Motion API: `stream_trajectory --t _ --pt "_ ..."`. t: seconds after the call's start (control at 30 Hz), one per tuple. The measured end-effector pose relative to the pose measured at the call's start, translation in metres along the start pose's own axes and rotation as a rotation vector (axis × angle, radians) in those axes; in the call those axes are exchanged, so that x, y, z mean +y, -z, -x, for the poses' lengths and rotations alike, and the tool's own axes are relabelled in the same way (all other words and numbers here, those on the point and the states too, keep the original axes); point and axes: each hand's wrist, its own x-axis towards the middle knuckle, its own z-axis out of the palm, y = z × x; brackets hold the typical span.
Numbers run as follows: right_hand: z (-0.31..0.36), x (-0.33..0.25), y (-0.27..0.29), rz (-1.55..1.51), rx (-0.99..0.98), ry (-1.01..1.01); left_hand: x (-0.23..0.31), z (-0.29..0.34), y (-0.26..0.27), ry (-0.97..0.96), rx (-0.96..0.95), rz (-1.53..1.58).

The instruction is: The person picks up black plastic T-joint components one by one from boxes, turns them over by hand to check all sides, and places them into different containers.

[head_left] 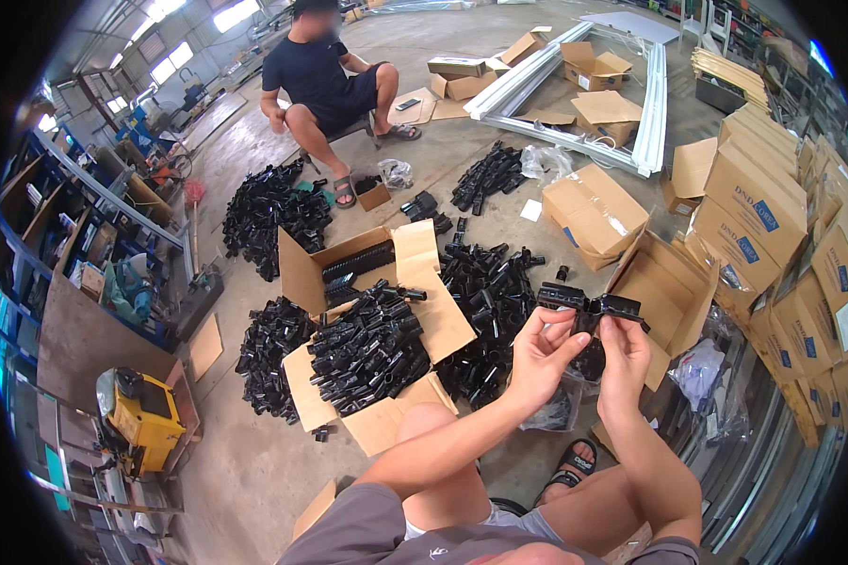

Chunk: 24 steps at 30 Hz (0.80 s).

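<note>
My left hand (543, 350) and my right hand (624, 356) are raised close together in front of me, at the right of the middle. Between the fingertips of my left hand is a glossy black tubular fitting (562, 296). A similar black fitting (622, 306) is pinched in my right hand. Their inner ends meet or nearly meet; whether they are joined I cannot tell. Below my hands, partly hidden by them, is a clear plastic bag (548, 414). An open carton (664, 292) stands just right of my right hand.
An open carton (452, 315) overflows with black fittings (367, 348). Loose piles (278, 212) lie around it. A seated person (322, 80) is across from me. Stacked cartons (749, 217) line the right; a white frame (650, 122) lies behind. A yellow machine (143, 424) stands left.
</note>
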Motion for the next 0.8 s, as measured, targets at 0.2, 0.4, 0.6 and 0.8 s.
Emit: stream_trajectory --t 0.2,0.4,0.6,0.8 --pt "0.004 -0.001 0.001 -0.103 0.005 -0.023 -0.002 -0.002 -0.002 0.005 0.016 0.000" --pt "0.004 0.003 -0.001 -0.228 0.014 -0.035 0.002 0.000 0.002 0.048 0.011 0.004" --pt "0.005 0.004 -0.003 -0.108 0.021 -0.035 0.003 0.000 -0.001 0.045 0.036 -0.012" --pt "0.006 0.011 -0.004 -0.187 0.014 -0.028 -0.004 0.000 0.005 0.029 0.095 -0.105"
